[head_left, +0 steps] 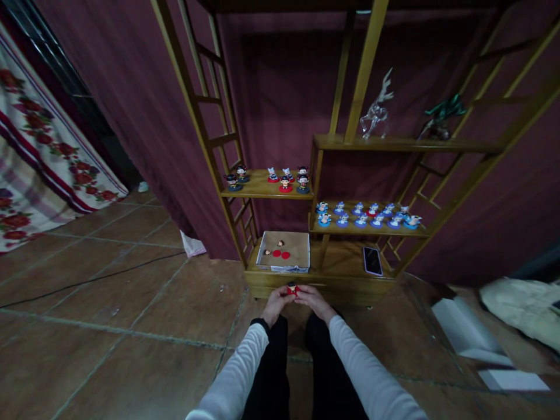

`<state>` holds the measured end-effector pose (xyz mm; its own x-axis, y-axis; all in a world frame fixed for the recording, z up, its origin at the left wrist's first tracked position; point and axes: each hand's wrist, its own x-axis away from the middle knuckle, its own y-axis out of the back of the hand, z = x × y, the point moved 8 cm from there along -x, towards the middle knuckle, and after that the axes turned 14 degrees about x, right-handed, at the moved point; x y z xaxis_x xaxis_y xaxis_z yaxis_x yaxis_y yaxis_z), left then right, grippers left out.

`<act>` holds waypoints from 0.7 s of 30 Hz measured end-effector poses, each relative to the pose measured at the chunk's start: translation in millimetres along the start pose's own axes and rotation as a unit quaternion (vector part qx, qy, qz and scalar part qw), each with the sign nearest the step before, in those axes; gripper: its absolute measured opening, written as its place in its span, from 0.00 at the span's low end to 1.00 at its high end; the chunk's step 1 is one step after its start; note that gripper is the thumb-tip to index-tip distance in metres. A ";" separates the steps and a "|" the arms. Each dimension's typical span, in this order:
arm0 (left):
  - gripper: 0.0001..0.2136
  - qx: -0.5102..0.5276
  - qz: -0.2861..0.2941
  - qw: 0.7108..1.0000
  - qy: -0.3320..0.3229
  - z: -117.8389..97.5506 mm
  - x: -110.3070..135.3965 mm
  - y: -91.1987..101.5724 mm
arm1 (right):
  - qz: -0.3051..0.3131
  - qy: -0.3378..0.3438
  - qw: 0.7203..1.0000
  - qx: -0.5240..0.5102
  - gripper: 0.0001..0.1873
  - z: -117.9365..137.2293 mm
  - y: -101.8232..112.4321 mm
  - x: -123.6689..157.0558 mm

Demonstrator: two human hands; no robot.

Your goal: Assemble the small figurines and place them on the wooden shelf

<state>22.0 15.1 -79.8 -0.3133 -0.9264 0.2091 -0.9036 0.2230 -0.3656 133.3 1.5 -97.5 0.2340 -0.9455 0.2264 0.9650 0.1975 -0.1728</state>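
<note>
A small dark-haired figurine (292,286) with red on it is pinched between both hands, just in front of the cabinet's lower drawer. My left hand (277,303) grips it from the left, and my right hand (312,298) closes on its right side. Behind them, an open cardboard box (294,241) sits on the bottom shelf. Inside lie two red discs (281,254) and two small figurine pieces (280,243). On the shelf above the box stand several finished-looking figurines (285,185) on round red or dark bases.
Several blue-and-white figurines (360,220) line the right shelf, with a phone (373,261) below them. A glass deer (375,111) and a green ornament (444,114) stand higher up. White boxes (470,329) lie on the floor at right; a black cable (91,281) crosses the tiles at left.
</note>
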 end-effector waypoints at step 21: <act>0.22 0.045 -0.046 0.998 0.016 3.0 2.7 4.9 | -0.043 -0.010 0.999 0.014 0.28 -2.5 4.4 -1.7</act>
<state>17.5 12.7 -83.8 -0.2416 -0.9310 0.2737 -0.8995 0.1090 -0.4231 136.8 3.4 -101.0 0.1525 -0.9537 0.2593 0.9845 0.1234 -0.1248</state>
